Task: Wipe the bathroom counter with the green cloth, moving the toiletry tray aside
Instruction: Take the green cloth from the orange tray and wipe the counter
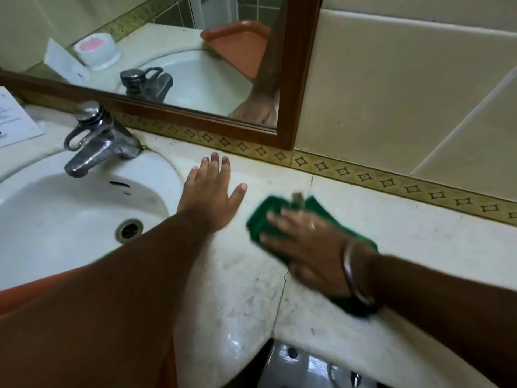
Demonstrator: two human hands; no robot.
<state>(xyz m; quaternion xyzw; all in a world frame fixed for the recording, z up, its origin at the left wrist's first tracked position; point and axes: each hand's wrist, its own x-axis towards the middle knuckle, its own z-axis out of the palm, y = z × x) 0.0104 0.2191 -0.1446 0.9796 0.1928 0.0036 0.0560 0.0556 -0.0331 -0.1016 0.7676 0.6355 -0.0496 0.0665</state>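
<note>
My right hand (310,245) lies flat on the folded green cloth (265,217) and presses it onto the cream marble counter (419,242), to the right of the sink. It is blurred by motion, and a metal bangle sits on the wrist. My left hand (209,197) rests open, palm down and fingers spread, on the counter between the sink rim and the cloth, holding nothing. The orange toiletry tray (19,296) shows at the lower left, mostly hidden under my left forearm. The mirror's reflection shows it lying over the sink's near edge.
A chrome faucet (98,138) stands behind the white sink basin (70,219). A wood-framed mirror (296,79) hangs on the tiled wall. A printed card (14,119) stands at the far left. A crack (282,287) runs across the counter. A white fixture (302,365) sits below the counter's front edge.
</note>
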